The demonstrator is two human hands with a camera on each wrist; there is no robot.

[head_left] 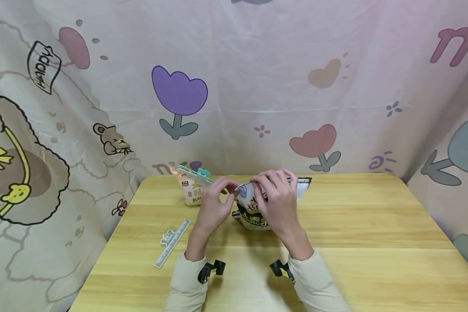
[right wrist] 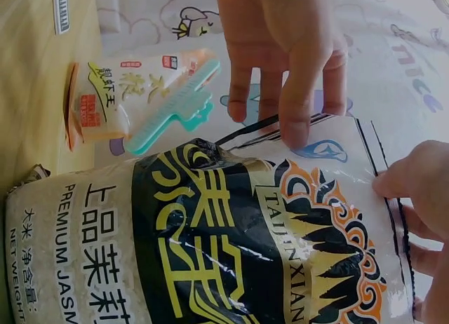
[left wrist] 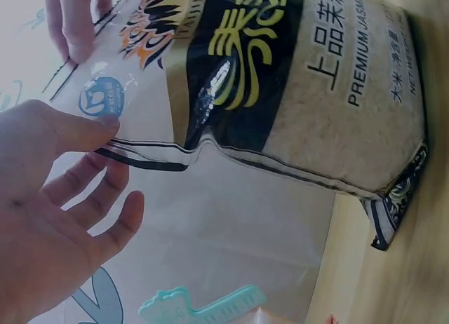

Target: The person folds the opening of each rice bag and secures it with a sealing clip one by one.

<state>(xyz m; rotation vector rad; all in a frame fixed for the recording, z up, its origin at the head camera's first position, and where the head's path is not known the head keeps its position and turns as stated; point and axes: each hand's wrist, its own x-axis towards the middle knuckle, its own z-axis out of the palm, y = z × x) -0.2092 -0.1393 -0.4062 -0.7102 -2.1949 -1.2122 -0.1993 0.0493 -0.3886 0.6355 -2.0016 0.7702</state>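
A bag of jasmine rice (head_left: 252,216) with a black and gold label stands upright on the table. My left hand (head_left: 214,208) pinches the bag's side edge near the top between thumb and fingers, as the left wrist view shows. At the bag's top edge, my right hand (head_left: 279,201) grips the film, its thumb in front and fingers behind in the right wrist view. Rice grains show through the lower, clear part of the bag (left wrist: 337,92). The right hand covers part of the label in the head view.
Behind my left hand stands a smaller orange and white bag (right wrist: 126,92) with a teal sealing clip (right wrist: 175,106) across its top. A pale ruler-like clip (head_left: 172,243) lies on the wooden table (head_left: 374,242) at the left. A patterned curtain (head_left: 249,86) hangs behind the table.
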